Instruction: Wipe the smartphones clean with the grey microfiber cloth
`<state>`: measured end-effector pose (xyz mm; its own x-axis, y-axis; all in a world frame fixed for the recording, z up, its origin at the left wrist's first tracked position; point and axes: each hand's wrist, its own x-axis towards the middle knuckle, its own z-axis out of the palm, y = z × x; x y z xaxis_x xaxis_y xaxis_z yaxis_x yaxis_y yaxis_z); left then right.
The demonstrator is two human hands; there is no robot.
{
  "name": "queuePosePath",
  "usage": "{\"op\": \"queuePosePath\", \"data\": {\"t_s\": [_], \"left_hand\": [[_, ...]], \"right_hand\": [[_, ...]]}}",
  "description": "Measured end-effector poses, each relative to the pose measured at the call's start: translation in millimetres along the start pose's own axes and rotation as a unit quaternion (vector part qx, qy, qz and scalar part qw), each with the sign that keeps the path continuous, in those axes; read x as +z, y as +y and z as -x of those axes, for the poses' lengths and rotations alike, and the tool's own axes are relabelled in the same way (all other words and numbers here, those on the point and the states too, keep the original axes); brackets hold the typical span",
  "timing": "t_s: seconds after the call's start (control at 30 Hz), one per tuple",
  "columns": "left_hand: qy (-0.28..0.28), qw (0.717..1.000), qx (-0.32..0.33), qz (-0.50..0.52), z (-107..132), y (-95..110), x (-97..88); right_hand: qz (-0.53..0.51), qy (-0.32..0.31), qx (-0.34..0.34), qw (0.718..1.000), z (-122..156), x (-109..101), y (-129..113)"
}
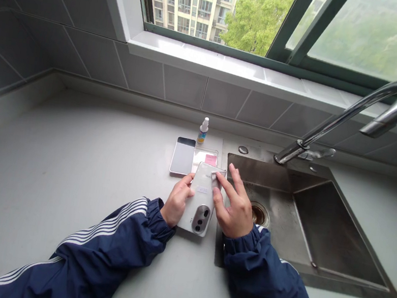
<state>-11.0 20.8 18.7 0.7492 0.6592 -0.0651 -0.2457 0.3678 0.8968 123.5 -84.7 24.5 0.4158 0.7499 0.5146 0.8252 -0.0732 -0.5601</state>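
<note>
A silvery-white smartphone (192, 213) lies back side up, its oval camera block with several lenses toward me and a small handwritten label on its back. My left hand (177, 200) is closed around its left edge, thumb on the back. On the phone's far right part, my right hand (235, 204) presses a small whitish piece, perhaps cloth (215, 176), with index finger and thumb; the other fingers are stretched out. Just beyond are a second phone (183, 155) with a dark screen, a clear phone case (200, 155) with a pink slip (211, 160), and a small spray bottle (203, 131).
To the right, a steel sink (269, 271) is set into the pale counter (70, 159), with a chrome tap (333, 122) arching over its far side. A tiled wall (183, 87) and window ledge (204, 59) run along the back. The counter's front edge is near my forearms.
</note>
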Motion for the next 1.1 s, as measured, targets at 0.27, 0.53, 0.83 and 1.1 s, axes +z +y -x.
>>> {"op": "queuePosePath", "data": {"t_s": [0.27, 0.53, 0.83, 1.1], "left_hand": [[0.013, 0.999, 0.011, 0.050, -6.0, -7.0, -5.0], [0.022, 0.994, -0.046, 0.092, -6.0, 4.2, -1.6], [0.044, 0.988, -0.063, 0.131, -15.8, 16.3, -12.8], [0.066, 0.992, -0.015, 0.106, -16.7, 19.3, -12.9]], "right_hand": [[-0.154, -0.048, 0.141, 0.977, 6.3, 2.3, -6.7], [-0.271, 0.030, 0.207, 0.940, 3.4, 2.0, -4.9], [-0.377, -0.040, 0.327, 0.866, -6.9, -1.9, 1.7], [-0.467, -0.130, 0.421, 0.766, -8.7, 4.7, 9.1]]}}
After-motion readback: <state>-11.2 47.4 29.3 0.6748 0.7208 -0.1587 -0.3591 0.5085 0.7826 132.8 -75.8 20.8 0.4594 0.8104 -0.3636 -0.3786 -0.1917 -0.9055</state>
